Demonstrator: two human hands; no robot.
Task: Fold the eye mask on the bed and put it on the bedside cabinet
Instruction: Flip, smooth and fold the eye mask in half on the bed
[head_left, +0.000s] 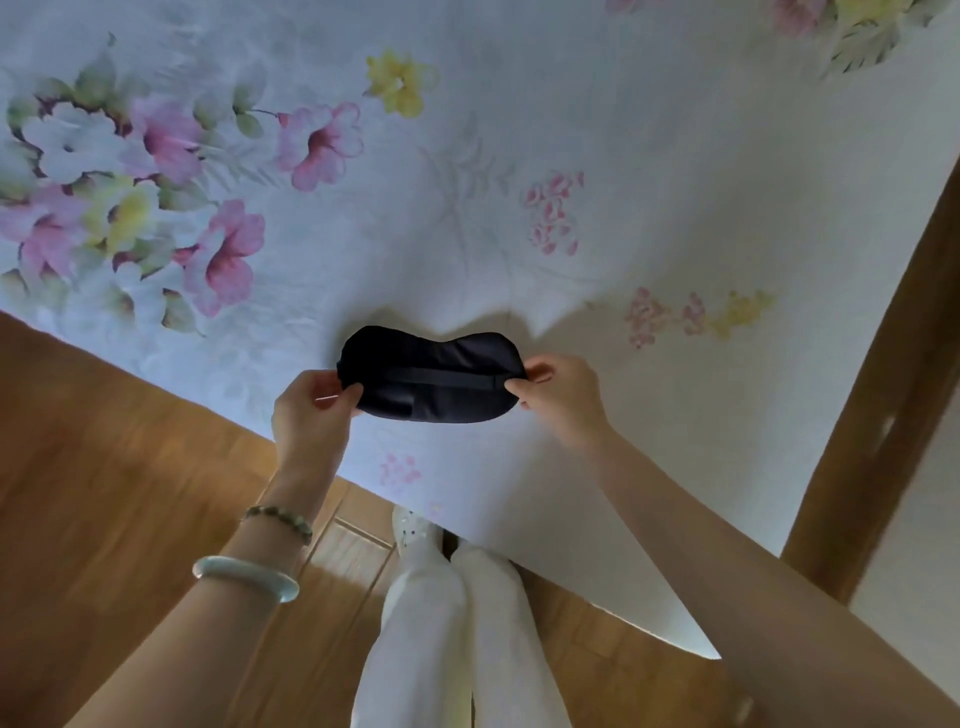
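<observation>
Head view, left hand and right hand each pinching an end of the black eye mask, fingertips behind it hidden

The bed wears a pale sheet printed with pink, white and yellow flowers. A black eye mask sits near its edge above wooden floor.

Both forearms bare, no sleeves in view. Left wrist carries two pieces: a beaded bracelet of small greenish-brown beads, nearer the left hand, and a smooth, pale green translucent bangle further up the forearm. Right hand and wrist unadorned. White trousers; white perforated shoe on left foot.
</observation>
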